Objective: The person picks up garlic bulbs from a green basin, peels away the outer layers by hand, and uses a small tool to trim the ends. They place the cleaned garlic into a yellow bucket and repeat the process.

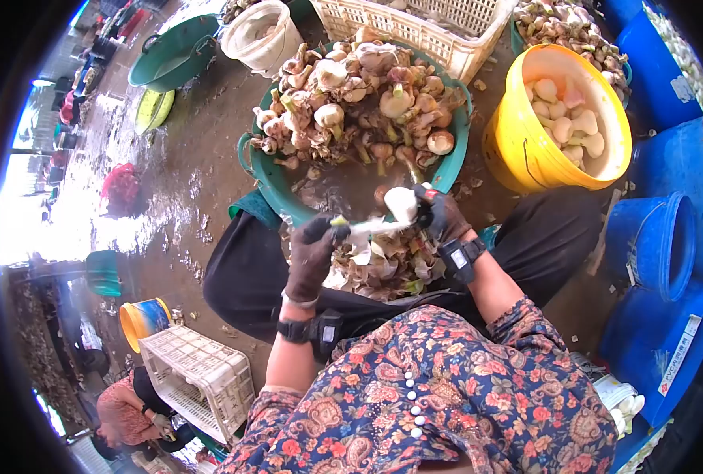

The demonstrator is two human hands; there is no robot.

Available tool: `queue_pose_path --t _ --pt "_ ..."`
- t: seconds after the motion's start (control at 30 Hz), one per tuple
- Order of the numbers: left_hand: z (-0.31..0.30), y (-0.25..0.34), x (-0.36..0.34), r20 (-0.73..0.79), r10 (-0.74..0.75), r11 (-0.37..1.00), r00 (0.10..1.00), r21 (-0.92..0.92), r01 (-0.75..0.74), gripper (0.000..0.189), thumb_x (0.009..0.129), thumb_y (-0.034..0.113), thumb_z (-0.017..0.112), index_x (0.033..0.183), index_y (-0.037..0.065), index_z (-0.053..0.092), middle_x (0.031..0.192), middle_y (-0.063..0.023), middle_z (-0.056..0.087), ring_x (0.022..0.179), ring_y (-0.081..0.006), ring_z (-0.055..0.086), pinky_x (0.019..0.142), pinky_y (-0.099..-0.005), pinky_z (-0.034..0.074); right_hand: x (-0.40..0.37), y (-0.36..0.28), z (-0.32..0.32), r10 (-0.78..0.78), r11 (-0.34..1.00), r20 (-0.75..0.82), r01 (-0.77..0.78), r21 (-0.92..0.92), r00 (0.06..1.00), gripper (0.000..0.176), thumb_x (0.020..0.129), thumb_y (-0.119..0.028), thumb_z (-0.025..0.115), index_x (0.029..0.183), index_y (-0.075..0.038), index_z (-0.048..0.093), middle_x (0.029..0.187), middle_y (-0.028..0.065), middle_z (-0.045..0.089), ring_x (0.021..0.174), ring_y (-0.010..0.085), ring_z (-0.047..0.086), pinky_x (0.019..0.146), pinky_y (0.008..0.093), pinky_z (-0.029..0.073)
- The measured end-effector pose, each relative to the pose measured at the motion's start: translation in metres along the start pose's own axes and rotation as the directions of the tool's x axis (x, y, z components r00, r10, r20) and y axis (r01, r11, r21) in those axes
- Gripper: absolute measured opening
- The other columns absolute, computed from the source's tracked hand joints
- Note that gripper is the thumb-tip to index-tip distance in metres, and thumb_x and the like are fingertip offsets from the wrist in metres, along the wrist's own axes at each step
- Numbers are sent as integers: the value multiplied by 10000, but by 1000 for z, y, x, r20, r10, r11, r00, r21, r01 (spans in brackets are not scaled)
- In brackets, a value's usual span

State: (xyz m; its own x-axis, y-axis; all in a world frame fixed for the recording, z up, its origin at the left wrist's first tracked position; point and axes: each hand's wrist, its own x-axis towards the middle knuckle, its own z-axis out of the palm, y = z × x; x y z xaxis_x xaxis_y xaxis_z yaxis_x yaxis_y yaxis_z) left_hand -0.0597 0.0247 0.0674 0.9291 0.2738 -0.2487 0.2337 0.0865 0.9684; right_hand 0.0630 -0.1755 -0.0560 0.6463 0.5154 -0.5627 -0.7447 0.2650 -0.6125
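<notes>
My left hand [316, 251], in a dark glove, is closed on the pale stem end of a garlic. Its white peeled bulb [401, 203] lies against my right hand [440, 215], which is gloved too, with its fingers closed round the bulb's right side. Something small and red shows at the right fingers, too small to name. Both hands are over the near rim of a green basin [460, 150] heaped with unpeeled garlic [351, 87]. Below them, between the knees, lies a pile of peelings [387, 268].
On the right stand a yellow bucket [509, 134] holding peeled bulbs and a blue bucket [643, 245]. Beyond the basin are a white bucket [249, 39] and a cream crate [414, 39]. Another crate [201, 371] and a co-worker [122, 411] are at lower left.
</notes>
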Motion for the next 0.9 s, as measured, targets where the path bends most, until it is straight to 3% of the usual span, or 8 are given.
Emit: queue_pose_path --t 0.1,0.27,0.37,0.47,0.57,0.67,0.77,0.9 --pt "-26 19 -10 197 7 980 980 194 -46 207 820 158 641 907 -29 620 808 -13 609 751 -71 526 692 -231 428 -7 -8 -3 26 964 67 -43 264 997 287 913 -265 476 1067 -45 577 958 75 649 851 163 642 685 301 545" --pt "-77 16 -7 -236 126 948 964 -256 -187 218 882 167 570 946 -39 601 875 -17 608 753 -74 525 706 -226 430 14 17 -42 5 872 411 -205 444 911 362 925 -336 436 1086 -43 573 953 76 649 798 177 638 657 309 542" --pt "-77 46 -12 -58 -63 963 996 261 76 242 829 193 638 933 -26 624 814 -18 620 738 -80 555 664 -223 447 -4 -8 -17 219 766 63 -212 606 974 390 922 -391 431 1049 -54 583 929 70 653 718 179 621 537 303 492" --pt "-72 17 9 337 -363 709 869 705 23 459 702 324 735 943 -49 619 788 -126 653 715 -196 619 666 -314 484 4 -17 -29 0 910 345 -143 390 938 393 923 -393 433 1103 -65 556 955 77 649 736 182 618 523 298 463" --pt "-45 -21 52 216 -101 649 971 754 -100 431 737 360 678 981 9 624 800 -160 645 752 -304 627 692 -351 485 -48 -99 23 -230 790 -79 234 566 970 518 916 -453 407 1222 -43 493 1024 107 631 853 190 607 662 303 477" --pt "-17 -87 115 215 177 615 960 738 -279 504 700 331 683 1062 -4 581 883 -219 623 840 -357 605 751 -395 475 -74 -144 14 -398 749 284 130 650 872 638 892 -562 377 1229 -30 483 1039 105 626 872 185 602 681 308 472" --pt "25 -124 163 435 -348 629 831 765 -137 575 694 249 662 1205 33 510 1067 -216 599 987 -318 582 864 -353 449 -62 -124 6 -281 958 -8 281 55 960 804 827 -697 333 1211 -5 478 861 56 639 747 141 602 598 250 451" --pt "37 -171 162 499 -215 741 840 644 -193 552 709 233 672 1185 3 515 1041 -160 624 931 -234 603 815 -301 470 -32 -51 2 -199 900 -236 82 -428 951 567 864 -575 471 806 -42 654 639 14 561 524 111 497 470 278 399"
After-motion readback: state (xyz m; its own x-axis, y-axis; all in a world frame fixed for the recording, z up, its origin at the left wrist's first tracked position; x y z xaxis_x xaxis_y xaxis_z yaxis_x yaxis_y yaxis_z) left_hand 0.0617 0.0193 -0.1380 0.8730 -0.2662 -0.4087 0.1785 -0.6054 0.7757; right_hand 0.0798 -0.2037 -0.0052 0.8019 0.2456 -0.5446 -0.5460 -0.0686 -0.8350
